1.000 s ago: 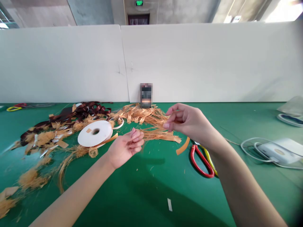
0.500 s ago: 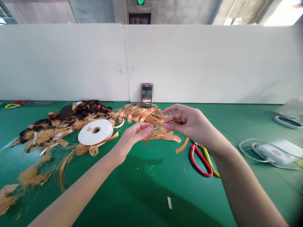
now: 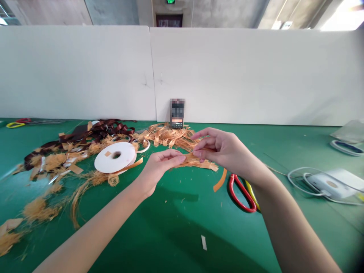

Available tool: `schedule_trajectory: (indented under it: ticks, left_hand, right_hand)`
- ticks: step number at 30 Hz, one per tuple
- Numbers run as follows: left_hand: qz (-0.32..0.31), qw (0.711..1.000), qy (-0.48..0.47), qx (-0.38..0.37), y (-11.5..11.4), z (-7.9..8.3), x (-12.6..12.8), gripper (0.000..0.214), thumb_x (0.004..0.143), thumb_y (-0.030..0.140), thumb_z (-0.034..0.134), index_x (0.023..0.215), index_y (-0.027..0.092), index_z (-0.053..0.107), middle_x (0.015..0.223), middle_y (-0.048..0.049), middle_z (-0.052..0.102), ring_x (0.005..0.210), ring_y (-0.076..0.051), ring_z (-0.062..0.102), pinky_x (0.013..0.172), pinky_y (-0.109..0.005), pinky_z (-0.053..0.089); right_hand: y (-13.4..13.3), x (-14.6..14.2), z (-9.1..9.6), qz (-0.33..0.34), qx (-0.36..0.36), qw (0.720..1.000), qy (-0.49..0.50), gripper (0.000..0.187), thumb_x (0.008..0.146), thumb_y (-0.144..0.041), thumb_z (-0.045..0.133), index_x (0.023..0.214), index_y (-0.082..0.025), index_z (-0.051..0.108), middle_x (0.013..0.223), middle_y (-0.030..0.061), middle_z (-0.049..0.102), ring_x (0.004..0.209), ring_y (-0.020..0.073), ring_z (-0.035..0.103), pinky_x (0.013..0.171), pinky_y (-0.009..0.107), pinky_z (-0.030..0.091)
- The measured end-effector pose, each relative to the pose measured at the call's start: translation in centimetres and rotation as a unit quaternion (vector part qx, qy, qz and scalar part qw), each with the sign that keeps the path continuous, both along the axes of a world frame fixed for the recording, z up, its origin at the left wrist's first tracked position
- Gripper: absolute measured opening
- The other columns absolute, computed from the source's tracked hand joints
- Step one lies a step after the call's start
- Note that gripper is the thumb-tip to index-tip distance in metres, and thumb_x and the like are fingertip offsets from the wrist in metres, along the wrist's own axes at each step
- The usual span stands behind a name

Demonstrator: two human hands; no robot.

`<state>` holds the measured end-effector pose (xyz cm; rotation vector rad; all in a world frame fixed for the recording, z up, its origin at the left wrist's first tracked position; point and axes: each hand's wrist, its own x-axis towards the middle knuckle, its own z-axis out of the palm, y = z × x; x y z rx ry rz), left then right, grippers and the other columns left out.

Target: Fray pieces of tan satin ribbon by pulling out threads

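Scissors (image 3: 246, 190) with red and yellow handles lie partly hidden behind the right forearm. Left of the hands, a white spool (image 3: 125, 154) rests among tan scraps, with brown ribbon (image 3: 110, 128) heaped behind it. Tan strands (image 3: 166, 135) spread before a phone (image 3: 176, 113) propped against the white partition (image 3: 241, 76), and more lie just behind the hands. A white adapter (image 3: 331, 184) with looped cable sits at right; a pale scrap (image 3: 204, 242) lies nearer on the green worktop (image 3: 159, 235).

The right hand (image 3: 222, 147) pinches a tan strip (image 3: 220, 182) between thumb and curled fingers, one end hanging below it. The left hand (image 3: 157, 167), thumb pressed towards its fingers, appears to grip the strip beside the right fingertips.

A second ago the left hand was farther off, fingers curled upward; the right has barely moved.
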<state>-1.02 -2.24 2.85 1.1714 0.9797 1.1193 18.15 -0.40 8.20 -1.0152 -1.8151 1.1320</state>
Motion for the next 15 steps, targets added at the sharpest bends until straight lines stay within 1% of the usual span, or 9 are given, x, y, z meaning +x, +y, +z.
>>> schedule_trajectory:
  ticks: [3,6,9,12,15]
  left_hand:
    - [0.01,1.0,0.007,-0.004,0.0,-0.1,-0.3,0.013,0.07,0.033,0.074,0.076,0.022,0.073,0.086,-0.0036,0.067,0.086,-0.018,0.059,0.078,-0.031,0.04]
    - [-0.002,1.0,0.01,-0.001,-0.2,-0.1,-0.4,0.011,0.07,0.032,0.073,0.072,0.021,0.071,0.088,-0.003,0.064,0.083,-0.016,0.057,0.075,-0.029,0.041]
    - [-0.02,1.0,0.022,0.007,-0.5,0.1,-0.5,0.011,0.071,0.03,0.071,0.071,0.019,0.07,0.092,-0.0029,0.062,0.084,-0.015,0.055,0.076,-0.029,0.041]
    - [-0.032,0.997,0.062,0.032,-0.5,0.1,-0.8,0.012,0.074,0.03,0.068,0.073,0.018,0.068,0.093,-0.0022,0.06,0.085,-0.014,0.054,0.077,-0.028,0.041]
    - [-0.034,0.991,0.112,0.071,-0.2,-0.2,-1.3,0.014,0.077,0.031,0.066,0.073,0.018,0.066,0.093,-0.0018,0.059,0.086,-0.014,0.054,0.076,-0.027,0.039]
  right_hand:
    - [0.1,0.1,-0.1,-0.014,-0.002,1.0,0.001,0.029,0.071,-0.023,0.072,0.097,-0.021,0.06,0.073,0.0021,0.07,0.069,0.0173,0.067,0.062,0.032,0.054]
    - [0.2,0.3,-0.3,-0.014,-0.02,1.0,0.007,0.033,0.07,-0.025,0.073,0.099,-0.02,0.058,0.074,0.0021,0.07,0.065,0.0161,0.066,0.06,0.031,0.053]
    - [0.1,0.5,-0.4,-0.009,-0.034,0.999,0.006,0.036,0.07,-0.025,0.073,0.101,-0.018,0.056,0.073,0.0021,0.069,0.059,0.0139,0.063,0.058,0.03,0.052]
    - [-0.1,0.6,-0.4,-0.018,-0.043,0.999,0.007,0.038,0.07,-0.026,0.073,0.102,-0.016,0.055,0.072,0.0022,0.068,0.054,0.0115,0.059,0.054,0.029,0.049]
    - [-0.2,0.6,-0.3,-0.031,-0.046,0.998,0.01,0.039,0.068,-0.027,0.074,0.101,-0.016,0.056,0.073,0.0034,0.069,0.06,0.0141,0.062,0.055,0.029,0.049]
